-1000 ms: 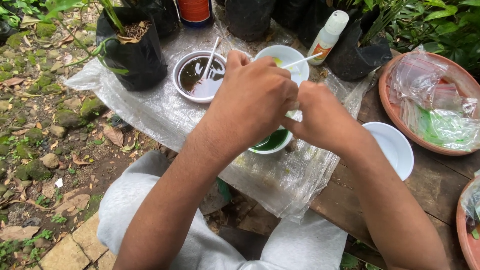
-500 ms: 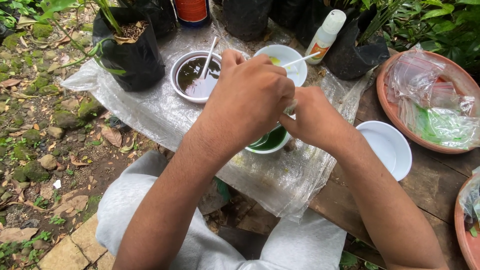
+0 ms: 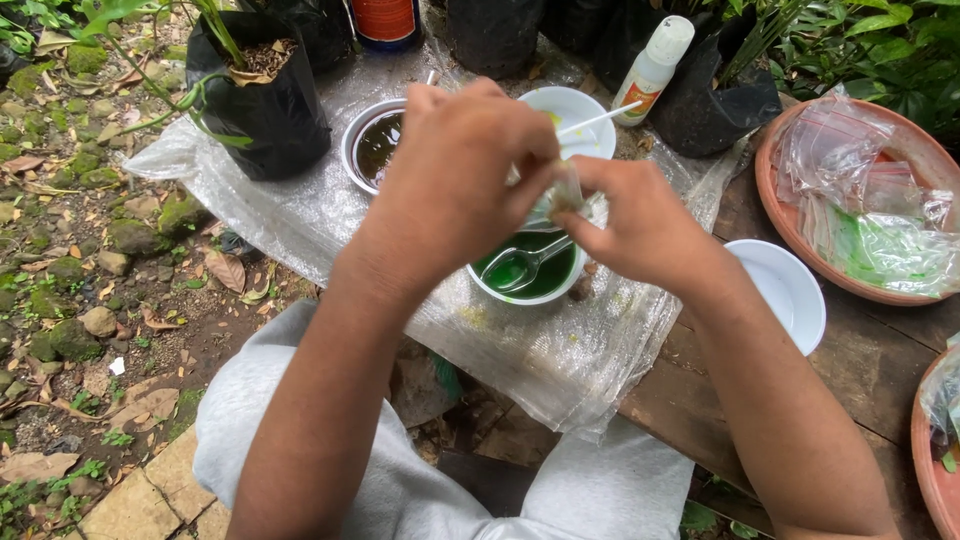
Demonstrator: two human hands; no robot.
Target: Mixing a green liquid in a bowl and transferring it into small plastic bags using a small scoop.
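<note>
both hands [image 3: 560,195] pinch a small clear bag [image 3: 566,190] — above a bowl of green liquid [image 3: 535,272].

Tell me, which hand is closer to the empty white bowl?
Right. The right hand is just left of the empty bowl; the left hand is farther left, past the green bowl.

Plastic sheet [image 3: 300,215] over wooden table [image 3: 880,360]
</note>
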